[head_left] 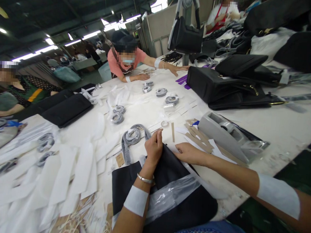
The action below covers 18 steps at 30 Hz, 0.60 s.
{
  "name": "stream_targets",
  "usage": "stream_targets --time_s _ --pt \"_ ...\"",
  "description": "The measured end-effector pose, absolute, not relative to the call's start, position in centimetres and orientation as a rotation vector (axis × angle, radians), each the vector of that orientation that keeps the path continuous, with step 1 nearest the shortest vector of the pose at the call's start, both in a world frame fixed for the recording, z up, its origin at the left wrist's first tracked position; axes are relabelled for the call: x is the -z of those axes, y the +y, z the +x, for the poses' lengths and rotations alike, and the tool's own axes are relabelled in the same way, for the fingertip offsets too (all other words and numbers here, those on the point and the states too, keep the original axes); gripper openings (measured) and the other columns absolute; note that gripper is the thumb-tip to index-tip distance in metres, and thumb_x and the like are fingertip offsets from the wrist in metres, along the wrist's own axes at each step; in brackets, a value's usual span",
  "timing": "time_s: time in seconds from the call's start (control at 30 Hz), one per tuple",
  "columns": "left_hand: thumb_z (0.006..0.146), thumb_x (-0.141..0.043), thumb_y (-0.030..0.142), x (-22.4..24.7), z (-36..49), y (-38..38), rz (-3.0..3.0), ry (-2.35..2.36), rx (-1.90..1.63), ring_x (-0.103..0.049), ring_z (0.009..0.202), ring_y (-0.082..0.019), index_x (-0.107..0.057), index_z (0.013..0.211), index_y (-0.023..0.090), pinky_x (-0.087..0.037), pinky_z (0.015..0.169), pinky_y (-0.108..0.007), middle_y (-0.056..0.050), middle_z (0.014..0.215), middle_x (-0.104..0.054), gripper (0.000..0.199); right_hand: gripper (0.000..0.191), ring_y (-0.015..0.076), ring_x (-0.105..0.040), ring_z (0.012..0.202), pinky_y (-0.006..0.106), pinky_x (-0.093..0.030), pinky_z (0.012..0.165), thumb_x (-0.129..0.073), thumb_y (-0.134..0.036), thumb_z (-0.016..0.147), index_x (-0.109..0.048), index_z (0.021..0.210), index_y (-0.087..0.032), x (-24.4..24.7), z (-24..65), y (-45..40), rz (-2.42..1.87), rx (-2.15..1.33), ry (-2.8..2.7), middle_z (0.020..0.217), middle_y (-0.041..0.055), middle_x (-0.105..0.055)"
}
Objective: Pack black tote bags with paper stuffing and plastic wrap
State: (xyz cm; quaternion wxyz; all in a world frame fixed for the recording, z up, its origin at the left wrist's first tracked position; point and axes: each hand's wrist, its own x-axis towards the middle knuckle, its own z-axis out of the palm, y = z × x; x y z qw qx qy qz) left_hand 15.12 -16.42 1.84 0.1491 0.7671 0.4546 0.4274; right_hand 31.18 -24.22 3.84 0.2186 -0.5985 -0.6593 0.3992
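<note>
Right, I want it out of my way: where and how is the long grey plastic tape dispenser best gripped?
Probably the left end of the grey dispenser, from above, thumb and fingers across its raised side walls; clear film lies about the right end.

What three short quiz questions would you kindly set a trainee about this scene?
1. Multiple choice: which item sits on the table just beyond the right hand?
A) a steam iron
B) a grey tape dispenser
C) a sewing machine
2. True or false: a silver bangle is worn at the wrist of the left hand.
3. Fill in the colour: the left hand grips the edge of a ____ bag.

Key: 1. B; 2. true; 3. black
</note>
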Motion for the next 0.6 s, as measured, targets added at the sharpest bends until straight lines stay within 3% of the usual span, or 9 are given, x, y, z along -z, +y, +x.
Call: stream_targets --time_s 0.17,0.3,0.47,0.6 --pt "0.1 -0.041 0.039 -2.5 15.0 -16.6 2.196 1.21 -1.353 -0.067 0.068 -0.014 -0.071 0.101 0.017 -0.047 0.067 -0.023 -0.005 0.081 -0.073 0.037 0.019 0.0169 -0.057 0.053 0.024 -0.04 0.052 -0.056 -0.032 0.076 -0.062 0.065 -0.017 -4.9 31.8 -24.1 -1.62 -1.487 -1.976 0.056 0.0009 -0.061" --pt "0.101 -0.039 0.038 -2.5 15.3 -16.7 2.177 1.251 -1.265 -0.066 0.071 -0.015 -0.071 0.099 0.018 -0.046 0.067 -0.024 -0.004 0.082 -0.073 0.038 0.013 0.0197 -0.061 0.065 0.024 -0.04 0.054 -0.061 -0.026 0.069 -0.059 0.06 -0.016 -4.4 30.4 -23.8 -1.658 -1.315 -1.905 0.058 0.0008 -0.061" --pt "0.099 -0.044 0.038 -2.6 15.6 -16.9 2.38 0.974 -0.902 -0.066 0.088 -0.016 -0.066 0.116 0.022 -0.049 0.08 -0.027 -0.004 0.096 -0.073 0.032 0.019 0.0241 -0.064 0.082 0.029 -0.048 0.069 -0.058 -0.028 0.075 -0.067 0.084 -0.015 -3.2 30.1 -24.3 -1.53 -1.368 -1.782 0.084 0.0039 -0.071" --pt "0.1 -0.042 0.04 -2.5 15.5 -17.0 2.494 0.74 -0.703 -0.068 0.084 -0.016 -0.072 0.102 0.022 -0.05 0.079 -0.026 -0.004 0.091 -0.074 0.034 0.027 0.0241 -0.064 0.091 0.031 -0.049 0.08 -0.057 -0.028 0.081 -0.068 0.102 -0.016 -4.7 31.4 -25.8 -1.497 -1.388 -1.829 0.1 0.0065 -0.072"
